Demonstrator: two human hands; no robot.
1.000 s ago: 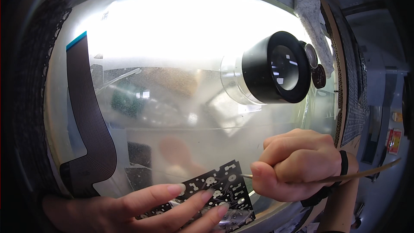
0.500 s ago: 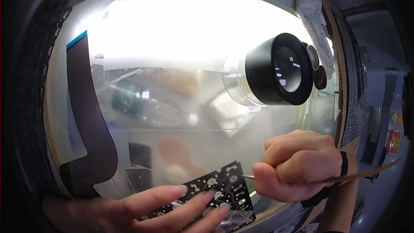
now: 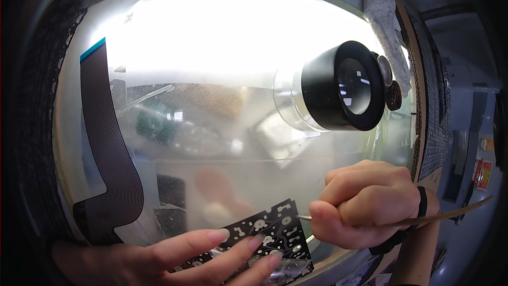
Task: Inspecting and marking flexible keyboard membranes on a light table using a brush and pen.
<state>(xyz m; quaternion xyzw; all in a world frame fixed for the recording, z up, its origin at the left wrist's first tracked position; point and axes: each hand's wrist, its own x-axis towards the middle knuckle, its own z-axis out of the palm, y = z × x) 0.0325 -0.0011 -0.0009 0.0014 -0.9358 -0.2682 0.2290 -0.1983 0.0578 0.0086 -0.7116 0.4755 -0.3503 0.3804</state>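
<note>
My left hand (image 3: 217,257) lies with fingers spread on a black flexible circuit sheet (image 3: 287,233) with silvery pads, at the bottom of the view. In my right hand (image 3: 365,201), closed like a fist, is a slim tool (image 3: 444,215) with a tan shaft. Its metal tip points left at the upper right corner of the circuit sheet; whether it touches cannot be made out. A dark striped flex ribbon (image 3: 106,132) with a blue end curves down the left side. Its lower end passes behind my left hand, so any join to the sheet is hidden.
A black magnifier loupe (image 3: 325,85) with a clear base stands at the right of the glossy, brightly lit worktop (image 3: 238,143). Coin-like discs (image 3: 392,95) sit beside it. A grey fluffy strip (image 3: 383,21) and a cardboard edge (image 3: 418,100) run along the right.
The flex ribbon has shifted very slightly left. Both hands, the circuit sheet and the tool stay almost where they were.
</note>
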